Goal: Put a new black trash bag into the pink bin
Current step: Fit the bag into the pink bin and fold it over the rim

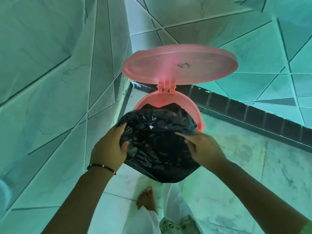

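Black trash bag (158,146) is bunched up over the mouth of the pink bin (194,108), covering most of the opening and hanging down the near side. Left hand (109,147) has its fingers closed around the bag's left edge, and there's a thin beaded bracelet (101,167) on that wrist. Right hand (204,147) is pinching the bag on the right side. Bin lid (179,65) is flipped up on its hinge. Bin sits on a pale tiled floor (236,157) in a corner, with greenish geometric wall tiles (42,73) all around and a dark skirting strip (253,115) along the right wall. A bare foot (146,198) is just below the bag.
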The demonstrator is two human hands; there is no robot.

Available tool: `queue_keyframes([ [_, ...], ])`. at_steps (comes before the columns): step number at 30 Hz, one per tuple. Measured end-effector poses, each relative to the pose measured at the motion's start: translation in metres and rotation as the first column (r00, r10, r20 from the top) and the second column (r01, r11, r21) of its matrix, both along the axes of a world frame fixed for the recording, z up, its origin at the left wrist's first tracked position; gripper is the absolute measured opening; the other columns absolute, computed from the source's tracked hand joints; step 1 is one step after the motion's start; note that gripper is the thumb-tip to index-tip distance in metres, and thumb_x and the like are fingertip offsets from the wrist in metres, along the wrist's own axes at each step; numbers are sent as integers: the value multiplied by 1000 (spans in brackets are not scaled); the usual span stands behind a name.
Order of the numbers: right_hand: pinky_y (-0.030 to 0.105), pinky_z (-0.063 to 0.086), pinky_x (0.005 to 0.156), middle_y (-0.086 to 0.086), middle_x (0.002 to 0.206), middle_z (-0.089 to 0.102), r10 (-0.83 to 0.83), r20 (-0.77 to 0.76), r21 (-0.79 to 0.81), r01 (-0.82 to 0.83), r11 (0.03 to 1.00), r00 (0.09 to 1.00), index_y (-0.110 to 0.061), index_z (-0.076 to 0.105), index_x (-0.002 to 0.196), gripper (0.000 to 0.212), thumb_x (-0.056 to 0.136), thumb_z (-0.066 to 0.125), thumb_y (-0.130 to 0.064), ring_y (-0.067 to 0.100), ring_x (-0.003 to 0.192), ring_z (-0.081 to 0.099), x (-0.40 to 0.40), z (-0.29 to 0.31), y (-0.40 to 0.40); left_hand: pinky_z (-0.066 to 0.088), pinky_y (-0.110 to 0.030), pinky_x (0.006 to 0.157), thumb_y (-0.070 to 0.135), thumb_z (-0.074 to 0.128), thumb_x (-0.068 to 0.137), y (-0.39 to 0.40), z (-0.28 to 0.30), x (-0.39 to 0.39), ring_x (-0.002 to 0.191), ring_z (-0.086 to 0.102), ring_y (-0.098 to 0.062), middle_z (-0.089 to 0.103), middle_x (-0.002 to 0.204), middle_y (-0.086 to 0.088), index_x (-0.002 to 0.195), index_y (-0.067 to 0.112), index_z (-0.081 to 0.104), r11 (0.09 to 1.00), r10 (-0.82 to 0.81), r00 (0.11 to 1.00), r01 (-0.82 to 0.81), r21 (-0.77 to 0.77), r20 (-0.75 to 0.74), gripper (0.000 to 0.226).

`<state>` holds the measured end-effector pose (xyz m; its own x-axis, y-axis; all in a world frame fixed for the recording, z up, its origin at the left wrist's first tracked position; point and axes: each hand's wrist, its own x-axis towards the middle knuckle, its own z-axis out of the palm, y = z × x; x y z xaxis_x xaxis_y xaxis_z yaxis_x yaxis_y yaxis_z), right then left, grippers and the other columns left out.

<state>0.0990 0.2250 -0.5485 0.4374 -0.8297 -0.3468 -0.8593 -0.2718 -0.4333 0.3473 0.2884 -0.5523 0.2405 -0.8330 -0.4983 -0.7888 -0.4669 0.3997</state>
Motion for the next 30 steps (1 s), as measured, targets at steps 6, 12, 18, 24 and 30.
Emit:
queue_keyframes([
  [6,49,55,80,6,154,17,-235,-135,-19,234,972,963,-30,35,140,71,79,64,-8,42,98,62,-46,-25,-8,50,-50,92,28,61,85,22,-19,16,116,55,-38,26,154,-10,149,25,5,991,-45,999,41,124,31,85],
  [12,45,58,54,18,130,49,-188,-119,-24,187,982,975,-34,65,114,61,72,62,10,40,71,67,-61,-42,31,60,-42,70,3,61,82,40,-37,5,84,69,-36,63,122,-13,130,39,50,968,-247,962,240,-70,-117,61],
  [18,42,53,41,15,129,53,114,-327,220,-41,975,938,-20,68,105,40,69,72,-5,36,43,59,-89,-57,30,55,-46,82,7,53,87,48,-50,12,86,66,-42,69,110,-19,122,21,63,989,-118,992,121,88,-39,39],
  [24,37,51,48,15,154,16,61,-526,206,57,977,849,-12,49,121,42,81,62,-6,33,53,60,-115,-80,18,55,-32,54,24,51,87,81,-68,16,57,66,-28,71,102,-12,125,21,58,935,-297,955,290,205,3,39],
  [30,41,44,57,10,142,24,-324,-463,244,470,849,825,-22,35,121,37,88,44,-9,36,63,55,-83,-101,-5,45,-38,82,22,47,94,58,-97,1,96,61,-38,65,113,-22,115,0,59,930,94,995,-94,356,17,33],
])
